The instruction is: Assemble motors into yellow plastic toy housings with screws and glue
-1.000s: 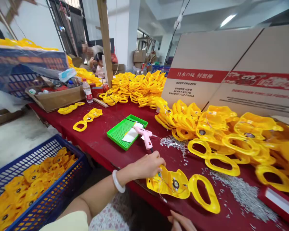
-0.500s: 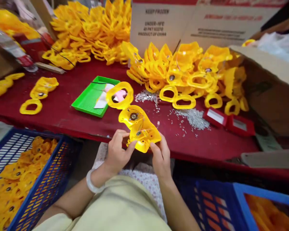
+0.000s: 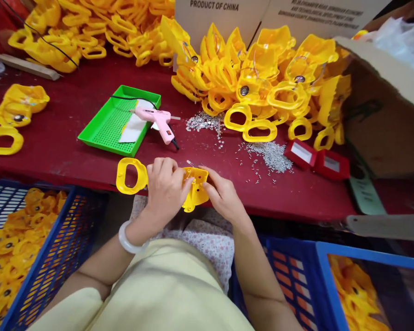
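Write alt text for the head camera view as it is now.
The left hand and right hand hold a yellow plastic piece at a red table's edge; a pink glue gun lies across a green tray's edge.

A green perforated tray (image 3: 105,133) — pink glue gun (image 3: 158,120) at its edge.

Bright yellow moulded plastic piece (image 3: 195,191), oval ring end (image 3: 131,176) jutting left, body pinched between left hand (image 3: 164,189) and right hand (image 3: 223,198), at the edge of a red-covered table (image 3: 296,197).
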Demonstrator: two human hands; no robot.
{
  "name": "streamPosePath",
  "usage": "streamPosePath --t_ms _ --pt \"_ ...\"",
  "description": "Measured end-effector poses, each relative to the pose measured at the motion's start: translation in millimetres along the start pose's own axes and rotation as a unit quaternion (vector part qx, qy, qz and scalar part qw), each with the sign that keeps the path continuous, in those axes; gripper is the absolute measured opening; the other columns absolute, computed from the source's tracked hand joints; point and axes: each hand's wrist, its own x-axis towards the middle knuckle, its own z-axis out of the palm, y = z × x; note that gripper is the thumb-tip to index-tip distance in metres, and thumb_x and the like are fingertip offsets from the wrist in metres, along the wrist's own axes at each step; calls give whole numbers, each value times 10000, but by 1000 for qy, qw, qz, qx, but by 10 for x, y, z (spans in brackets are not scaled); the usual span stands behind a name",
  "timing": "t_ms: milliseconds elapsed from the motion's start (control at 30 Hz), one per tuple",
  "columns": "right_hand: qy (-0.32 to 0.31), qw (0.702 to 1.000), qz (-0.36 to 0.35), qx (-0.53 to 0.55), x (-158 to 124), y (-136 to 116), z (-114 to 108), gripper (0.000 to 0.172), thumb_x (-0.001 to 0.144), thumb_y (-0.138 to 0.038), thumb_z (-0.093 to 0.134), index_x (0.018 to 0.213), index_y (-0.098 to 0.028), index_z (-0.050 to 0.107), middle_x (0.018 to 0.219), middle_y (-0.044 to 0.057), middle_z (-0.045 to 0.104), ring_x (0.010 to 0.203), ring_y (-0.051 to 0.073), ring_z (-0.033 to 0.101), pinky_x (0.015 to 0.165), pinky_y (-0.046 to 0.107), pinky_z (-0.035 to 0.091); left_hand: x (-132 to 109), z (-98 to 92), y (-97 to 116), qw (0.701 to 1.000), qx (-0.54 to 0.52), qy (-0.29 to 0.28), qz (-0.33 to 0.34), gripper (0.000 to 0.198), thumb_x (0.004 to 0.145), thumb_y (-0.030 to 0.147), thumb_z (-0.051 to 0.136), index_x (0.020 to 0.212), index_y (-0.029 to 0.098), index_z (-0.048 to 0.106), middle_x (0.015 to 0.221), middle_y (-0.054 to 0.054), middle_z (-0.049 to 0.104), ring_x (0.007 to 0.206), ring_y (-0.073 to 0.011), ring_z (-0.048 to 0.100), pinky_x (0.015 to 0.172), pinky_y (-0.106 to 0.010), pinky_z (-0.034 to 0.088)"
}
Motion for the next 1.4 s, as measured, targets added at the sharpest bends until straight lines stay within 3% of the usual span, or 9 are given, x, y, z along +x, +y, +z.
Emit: streamPosePath --t_ms 200,267,400,533,633,800,1033,1300,1400 --pt "111 989 -25 -96 158 -157 -97 379 937 -366 539 1265 -188 602 1034 80 627 730 137 601 722 301 516 0 125 23 1000 -6 9 13 131 878 254 656 789 163 626 896 -87 595 901 -261 476 727 -395 314" --pt "110 987 -57 -103 241 -242 -112 362 926 -360 572 1252 -209 614 988 58 623 714 124 583 680 278 497 -7 130 12 1000 -6 16 20 131 878 229 648 771 164 611 887 -81 594 891 -255 473 719 -391 306" --pt "98 987 -90 -92 331 -319 -127 130 913 -237 588 933 -201 711 854 23 665 752 120 609 694 257 480 4 124 -25 999 -12 6 30 135 891 218 626 769 171 593 888 -75 600 882 -251 469 718 -394 306" --pt "129 991 17 39 250 -202 -121 53 844 -233 673 816 -198 701 767 -12 701 674 105 619 673 247 496 12 104 -32 998 -43 -33 35 123 915 213 588 801 167 584 882 -70 619 889 -255 499 735 -403 320" --pt "147 969 98 172 161 -102 -87 68 786 -263 728 805 -204 702 746 -18 704 638 104 614 621 240 501 22 95 7 993 -103 -55 34 94 949 218 537 903 159 595 890 -60 649 890 -250 532 761 -407 332" --pt "170 932 124 296 90 -40 -5 145 731 -300 783 806 -211 695 699 -32 671 560 82 555 549 226 471 75 108 53 972 -221 -77 22 137 976 230 514 889 176 605 859 -15 672 842 -206 556 765 -376 334" --pt "190 912 127 341 55 -6 86 142 728 -286 792 808 -220 694 698 -40 656 594 81 570 581 217 491 112 123 40 966 -243 -88 5 132 948 219 548 829 177 587 832 -14 652 855 -207 546 771 -371 352" --pt "227 940 124 224 -78 -38 103 156 858 -356 658 890 -209 698 916 28 676 766 126 631 652 248 530 130 165 26 960 -274 -44 48 96 954 160 494 876 173 547 951 -45 661 1112 -237 587 993 -438 429" --pt "215 950 106 199 -140 -40 116 135 864 -314 655 947 -223 708 988 40 675 906 154 654 764 277 558 121 213 24 957 -283 -36 55 120 972 156 449 889 170 534 981 -68 671 1154 -232 593 1033 -431 458"
